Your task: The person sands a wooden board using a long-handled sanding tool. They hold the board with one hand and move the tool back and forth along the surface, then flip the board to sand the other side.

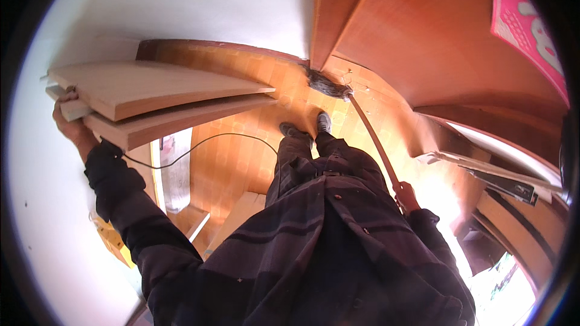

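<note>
My right hand (407, 197) is closed around the long handle of a broom (376, 140). Its dark bristles rest on the wooden floor ahead of my feet, beside the base of the red-brown door. On the left, my raised left hand (72, 122) grips the outer end of pale wooden boards (163, 84), fingers over a short light block-like end there. Two boards lie one above the other with a dark gap between them. Just how the fingers wrap the lower board is partly hidden.
A dark cable (211, 137) loops below the boards toward my legs. Bits of debris (368, 93) dot the floor (241, 163) near the bristles. Panels and boards (507, 175) lean at the right. A red-brown door (411, 30) and white wall (211, 0) stand ahead.
</note>
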`<state>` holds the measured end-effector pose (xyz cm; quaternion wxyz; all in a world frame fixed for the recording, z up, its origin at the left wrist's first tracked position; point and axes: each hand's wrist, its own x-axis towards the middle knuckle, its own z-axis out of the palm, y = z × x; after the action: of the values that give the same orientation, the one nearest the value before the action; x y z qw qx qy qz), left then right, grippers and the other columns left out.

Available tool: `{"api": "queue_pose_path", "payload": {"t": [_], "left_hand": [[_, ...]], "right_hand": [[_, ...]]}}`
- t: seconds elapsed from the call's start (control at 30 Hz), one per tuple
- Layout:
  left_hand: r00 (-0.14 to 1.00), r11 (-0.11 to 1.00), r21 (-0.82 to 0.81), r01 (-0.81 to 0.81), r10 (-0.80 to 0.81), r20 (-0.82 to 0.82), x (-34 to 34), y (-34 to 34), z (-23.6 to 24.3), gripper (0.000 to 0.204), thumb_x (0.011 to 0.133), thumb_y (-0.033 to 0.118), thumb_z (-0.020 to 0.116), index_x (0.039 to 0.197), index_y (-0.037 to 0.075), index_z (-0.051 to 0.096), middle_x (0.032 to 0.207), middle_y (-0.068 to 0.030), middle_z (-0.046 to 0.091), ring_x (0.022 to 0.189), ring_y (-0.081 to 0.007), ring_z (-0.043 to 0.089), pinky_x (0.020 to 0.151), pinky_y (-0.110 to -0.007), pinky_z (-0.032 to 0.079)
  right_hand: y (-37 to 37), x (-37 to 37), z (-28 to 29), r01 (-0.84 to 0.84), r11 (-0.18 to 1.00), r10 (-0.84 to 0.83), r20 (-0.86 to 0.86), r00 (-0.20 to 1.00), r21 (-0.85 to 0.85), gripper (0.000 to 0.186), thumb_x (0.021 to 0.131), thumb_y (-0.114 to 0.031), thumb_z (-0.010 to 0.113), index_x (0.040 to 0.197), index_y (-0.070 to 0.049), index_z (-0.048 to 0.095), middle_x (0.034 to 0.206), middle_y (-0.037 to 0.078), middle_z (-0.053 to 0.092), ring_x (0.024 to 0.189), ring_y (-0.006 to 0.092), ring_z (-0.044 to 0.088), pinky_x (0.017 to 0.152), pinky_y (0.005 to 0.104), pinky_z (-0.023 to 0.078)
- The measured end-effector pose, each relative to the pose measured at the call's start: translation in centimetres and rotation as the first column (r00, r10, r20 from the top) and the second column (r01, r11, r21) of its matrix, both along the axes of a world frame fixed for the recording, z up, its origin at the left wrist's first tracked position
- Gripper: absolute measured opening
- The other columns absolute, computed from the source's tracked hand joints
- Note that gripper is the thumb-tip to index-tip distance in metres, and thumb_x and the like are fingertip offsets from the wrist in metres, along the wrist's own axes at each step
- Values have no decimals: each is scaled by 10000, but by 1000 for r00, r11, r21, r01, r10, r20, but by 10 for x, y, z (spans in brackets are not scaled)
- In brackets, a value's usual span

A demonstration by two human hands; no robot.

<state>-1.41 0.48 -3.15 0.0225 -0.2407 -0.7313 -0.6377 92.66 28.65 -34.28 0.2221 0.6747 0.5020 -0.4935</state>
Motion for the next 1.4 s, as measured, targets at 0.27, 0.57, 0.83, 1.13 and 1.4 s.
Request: {"api": "queue_pose_path", "payload": {"t": [0.27, 0.57, 0.83, 1.13, 1.4], "left_hand": [[987, 990, 136, -23, 1, 158, 14, 6, 4, 325, 989, 200, 412, 897, 7, 657, 1104, -183, 707, 1089, -301, 645, 1046, -410, 493], [999, 999, 14, 41, -41, -4, 0, -3, -3, 267, 993, 110, 459, 964, -23, 688, 1139, -191, 708, 1134, -304, 654, 1051, -404, 490], [993, 999, -44, -13, 8, -118, 8, 6, -5, 389, 1043, 210, 372, 997, -34, 671, 1075, -177, 719, 1118, -312, 655, 1054, -417, 478], [988, 987, 108, -117, 126, -84, 39, 31, 0, 419, 1064, 245, 404, 1011, -62, 684, 1022, -163, 735, 1022, -280, 679, 1011, -375, 498], [992, 988, 110, -111, 116, -41, 49, 36, 6, 408, 1027, 254, 419, 1004, -50, 690, 996, -163, 739, 975, -268, 671, 980, -344, 492]], "right_hand": [[-46, 119, 91, -111, 992, 92, 253, 963, 65, 335, 878, -281, 790, 939, 12, 639, 748, 173, 692, 611, 302, 688, 554, 442, 536], [-21, 150, 122, -392, 911, 364, 198, 910, 128, 261, 819, -185, 752, 946, 20, 651, 826, 219, 699, 806, 387, 710, 721, 477, 541], [23, 50, 84, -554, 803, 563, 27, 826, 217, 248, 820, -193, 746, 876, 6, 609, 769, 219, 665, 749, 403, 691, 662, 469, 543], [83, -152, -27, -713, 557, 813, -104, 573, 426, 316, 851, -288, 762, 942, -18, 625, 850, 254, 693, 862, 469, 689, 728, 531, 545], [91, -311, -94, -818, 429, 896, -66, 439, 383, 397, 903, -399, 720, 1019, -20, 705, 965, 230, 738, 944, 430, 712, 820, 535, 554]]}}
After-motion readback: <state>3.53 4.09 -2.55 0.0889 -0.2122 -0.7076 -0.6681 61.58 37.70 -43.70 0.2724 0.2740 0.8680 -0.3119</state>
